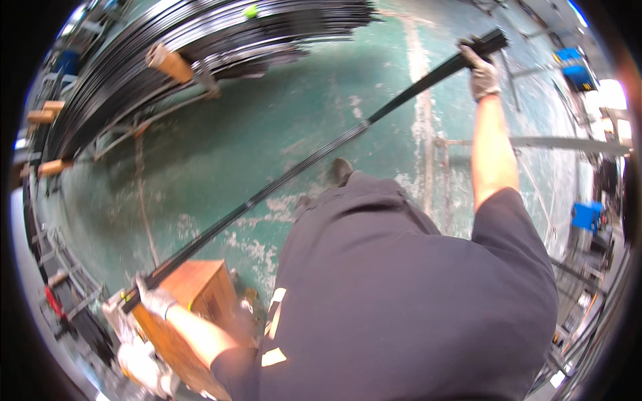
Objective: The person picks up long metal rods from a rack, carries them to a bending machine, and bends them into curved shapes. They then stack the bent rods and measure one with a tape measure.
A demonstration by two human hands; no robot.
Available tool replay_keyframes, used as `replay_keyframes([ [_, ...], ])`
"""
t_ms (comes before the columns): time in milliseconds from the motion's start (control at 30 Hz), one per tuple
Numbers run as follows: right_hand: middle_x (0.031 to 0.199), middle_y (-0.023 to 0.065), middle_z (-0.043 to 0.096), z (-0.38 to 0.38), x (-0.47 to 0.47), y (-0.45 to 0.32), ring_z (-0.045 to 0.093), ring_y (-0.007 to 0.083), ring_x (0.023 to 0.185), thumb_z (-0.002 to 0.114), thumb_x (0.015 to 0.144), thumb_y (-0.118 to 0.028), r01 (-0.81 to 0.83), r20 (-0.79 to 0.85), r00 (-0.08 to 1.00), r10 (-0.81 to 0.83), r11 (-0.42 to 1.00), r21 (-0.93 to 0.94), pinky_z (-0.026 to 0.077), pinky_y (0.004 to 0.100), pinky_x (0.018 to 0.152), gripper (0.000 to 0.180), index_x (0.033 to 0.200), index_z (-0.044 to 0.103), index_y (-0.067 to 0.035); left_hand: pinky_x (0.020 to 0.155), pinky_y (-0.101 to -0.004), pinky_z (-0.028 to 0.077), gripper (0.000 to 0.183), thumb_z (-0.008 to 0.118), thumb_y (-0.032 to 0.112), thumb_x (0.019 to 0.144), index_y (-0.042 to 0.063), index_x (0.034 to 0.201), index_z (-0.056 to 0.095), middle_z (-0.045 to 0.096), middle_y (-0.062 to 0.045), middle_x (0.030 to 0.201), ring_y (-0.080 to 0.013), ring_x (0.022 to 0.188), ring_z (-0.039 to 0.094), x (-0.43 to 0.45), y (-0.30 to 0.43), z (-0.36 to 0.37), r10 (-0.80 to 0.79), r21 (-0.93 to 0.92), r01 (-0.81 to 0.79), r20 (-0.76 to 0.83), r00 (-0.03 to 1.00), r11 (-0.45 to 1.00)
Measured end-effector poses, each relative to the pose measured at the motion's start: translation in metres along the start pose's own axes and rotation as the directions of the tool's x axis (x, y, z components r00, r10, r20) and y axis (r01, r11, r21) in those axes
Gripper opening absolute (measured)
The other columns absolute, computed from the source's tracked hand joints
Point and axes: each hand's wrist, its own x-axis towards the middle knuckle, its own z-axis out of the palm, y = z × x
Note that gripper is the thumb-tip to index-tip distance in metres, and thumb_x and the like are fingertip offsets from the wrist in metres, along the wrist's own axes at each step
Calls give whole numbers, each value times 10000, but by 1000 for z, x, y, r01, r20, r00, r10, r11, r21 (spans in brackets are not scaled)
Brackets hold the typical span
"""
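A bundle of long, thin black bars or profiles [311,159] runs diagonally in front of my body, from lower left to upper right. My left hand [156,301], in a pale work glove, grips it near its lower-left end, beside a brown wooden cabinet or box. My right hand [482,75], gloved as well, is closed around the bundle just short of its upper-right end, with that arm stretched out. The material of the bars cannot be told for sure.
A large stack of similar long dark profiles [200,30] lies on a metal rack at the upper left, with a cardboard tube [170,62] at its edge. The wooden cabinet [200,280] stands at lower left. A grey metal bar [567,144] extends at the right, near blue equipment [587,215].
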Motion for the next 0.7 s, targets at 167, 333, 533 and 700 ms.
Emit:
replay_keyframes([
  [167,1260,134,771,-7,9,19,713,232,1218,827,937,-76,-50,68,997,38,984,174,493,364,1138,575,1447,589,40,1006,-355,530,141,760,84,995,10,1115,768,757,-94,1066,-208,1017,697,6,-6,-9,20,-18,-22,-103,995,1000],
  [333,1297,170,748,-6,8,19,711,264,1232,801,945,-20,-73,61,996,63,979,189,492,378,1155,593,1475,548,66,1010,-355,529,244,806,149,970,-8,1154,774,763,-108,1085,-212,1033,704,3,-9,-11,65,14,-64,-107,992,998],
  [533,1294,164,746,-5,11,17,704,270,1247,789,959,-26,-76,76,995,62,979,187,506,382,1137,582,1481,543,52,998,-366,554,219,785,115,983,10,1174,761,763,-115,1102,-233,1047,712,0,-12,-7,86,-45,-92,-124,989,995],
  [700,1288,147,753,0,6,11,708,256,1234,806,950,-48,-72,51,997,64,984,163,521,368,1097,592,1477,553,49,980,-362,565,200,769,103,991,15,1170,759,761,-117,1098,-239,1026,714,-4,-8,-3,96,9,-95,-130,987,995],
])
